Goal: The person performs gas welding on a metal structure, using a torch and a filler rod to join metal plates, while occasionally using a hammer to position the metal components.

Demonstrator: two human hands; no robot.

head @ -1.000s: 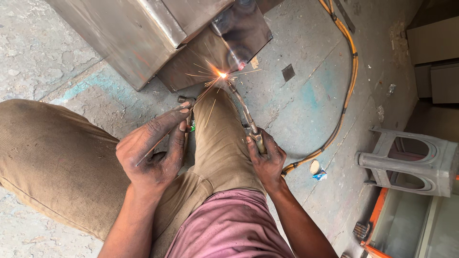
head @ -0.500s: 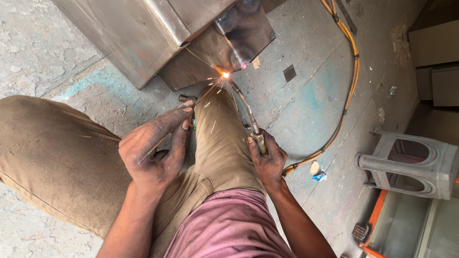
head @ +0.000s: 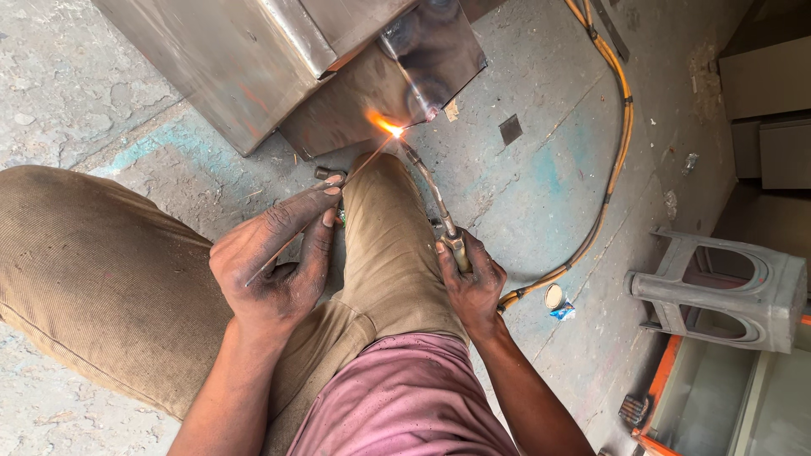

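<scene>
While flame (head: 387,127) burns at upper centre, against metal box (head: 279,67) seam: joining underway, finished length unclear. Left hand (head: 274,266), centre frame, pinching thin rod (head: 359,165) angled up to the flame. Right hand (head: 473,283), right of centre, closed around torch (head: 431,190). Orange hose (head: 621,127) trailing across floor.

The metal box (head: 253,59) is cut off by the top edge. Beside it, the glare of the flame (head: 387,127) hides the torch (head: 431,190) tip and the rod (head: 338,190) end. The hose (head: 612,160) leaves the frame above, right of the box.
</scene>
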